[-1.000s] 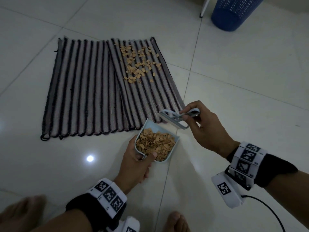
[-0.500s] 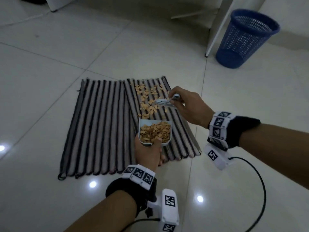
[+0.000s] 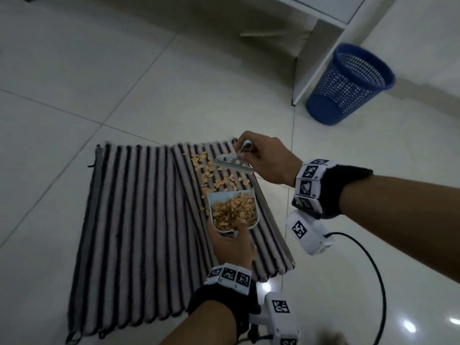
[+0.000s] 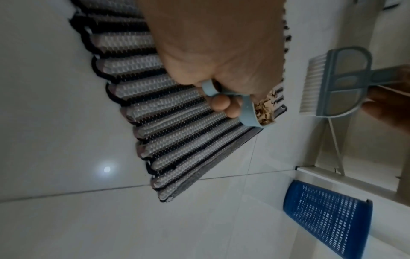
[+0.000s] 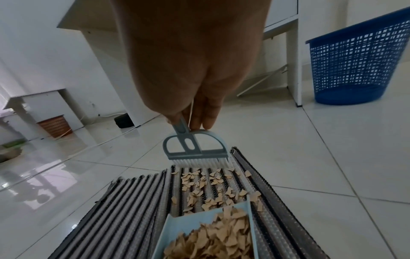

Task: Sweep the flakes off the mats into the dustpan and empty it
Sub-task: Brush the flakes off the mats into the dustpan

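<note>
Left hand (image 3: 231, 242) grips handle of light plastic dustpan (image 3: 234, 210) on right mat (image 3: 271, 235), right hand (image 3: 268, 158) grips brush (image 3: 234, 163) handle over flakes (image 3: 211, 175); flakes v. light, prob. scatter easily, so keep pan level.

You have no readable words, numbers or brand names anywhere in these views. The only markings are the black-and-white square code tags on your wristbands (image 3: 229, 276) and on the white camera housings (image 3: 308, 232) strapped under each wrist; they carry patterns, not letters. The dustpan (image 3: 232, 210), the brush (image 5: 195, 149), the striped mats (image 3: 139, 220) and the blue basket (image 3: 348, 83) show no label or print.
</note>
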